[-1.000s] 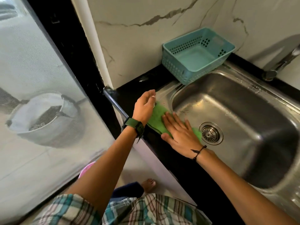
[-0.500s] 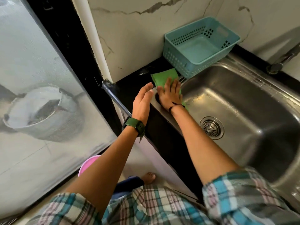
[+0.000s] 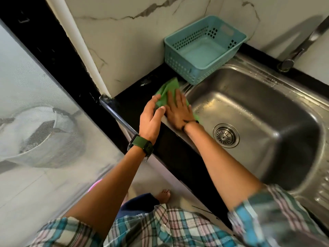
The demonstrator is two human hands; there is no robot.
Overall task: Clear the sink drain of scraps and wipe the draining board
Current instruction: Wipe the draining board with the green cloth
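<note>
Right hand [image 3: 179,111], fingers spread, presses green cloth [image 3: 167,93] on sink rim [image 3: 187,88] near basket [image 3: 201,49]; left hand [image 3: 151,118] seemingly loose-fingered alongside.

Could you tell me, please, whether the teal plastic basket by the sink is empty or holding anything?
Empty. The teal perforated plastic basket sits upright at the sink corner, and its bare smooth floor shows with nothing lying inside.

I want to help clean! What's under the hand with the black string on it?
A green cloth lies under the right hand, pressed flat on the sink rim. Its edges stick out around the fingers. The rim below the cloth is covered, so any dirt there stays hidden.
</note>
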